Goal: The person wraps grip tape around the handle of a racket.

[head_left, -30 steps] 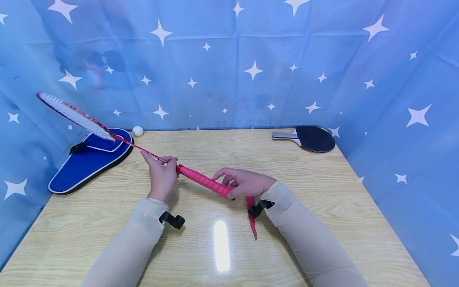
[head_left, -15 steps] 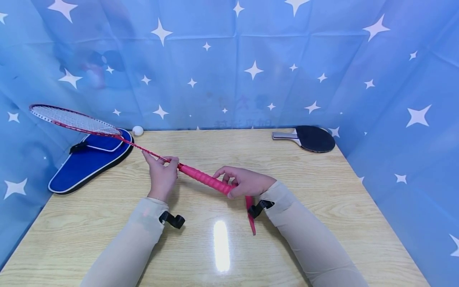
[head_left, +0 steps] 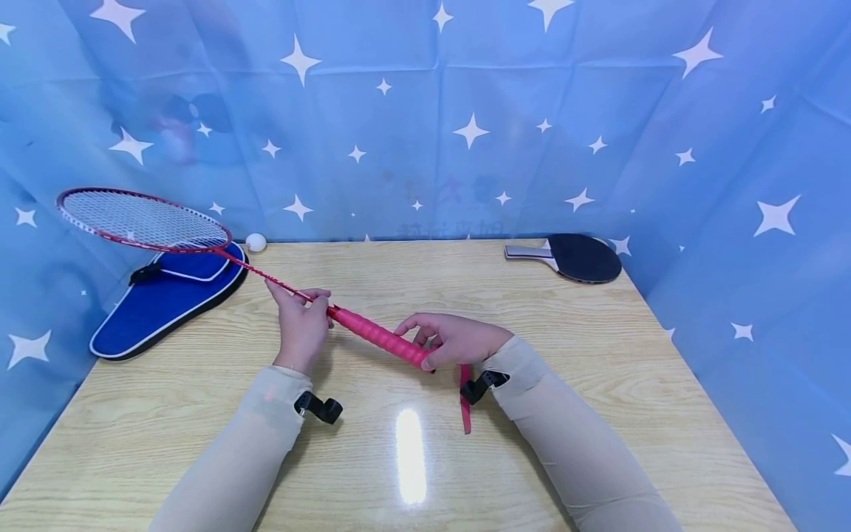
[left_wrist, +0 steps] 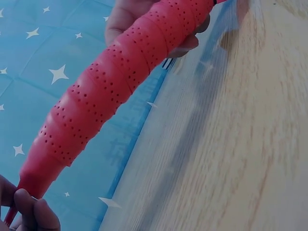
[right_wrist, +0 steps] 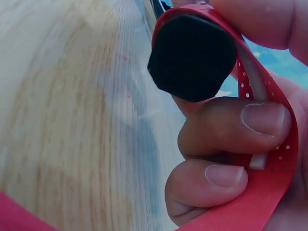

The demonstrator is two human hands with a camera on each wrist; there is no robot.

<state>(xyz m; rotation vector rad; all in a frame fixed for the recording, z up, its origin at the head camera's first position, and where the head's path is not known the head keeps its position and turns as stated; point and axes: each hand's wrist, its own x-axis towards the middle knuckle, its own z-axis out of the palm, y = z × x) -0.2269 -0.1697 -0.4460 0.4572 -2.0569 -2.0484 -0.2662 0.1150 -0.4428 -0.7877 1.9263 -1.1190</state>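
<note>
A badminton racket point(head_left: 142, 218) with a red frame and white strings slants across the head view, its head up at the left. My left hand point(head_left: 302, 325) grips the thin red shaft just above the handle. Pinkish-red perforated grip tape point(left_wrist: 110, 82) is wound in overlapping turns round the handle. At the butt end my right hand point(head_left: 459, 340) holds the tape, its lower fingers curled over the strip. The black butt cap point(right_wrist: 192, 57) shows bare in the right wrist view. A loose tail of the tape point(head_left: 465, 414) hangs below the right wrist.
A blue paddle case point(head_left: 166, 303) with white piping lies at the left, partly under the racket head. Beside it sits a white ball point(head_left: 255, 242). A black table tennis paddle point(head_left: 585, 258) lies at the back right, before a starry blue curtain point(head_left: 425, 118).
The racket has rolled about its shaft, so its strings, edge-on before, now face the head camera more. The tape's tail has drawn up slightly. Both hands stay in nearly the same place.
</note>
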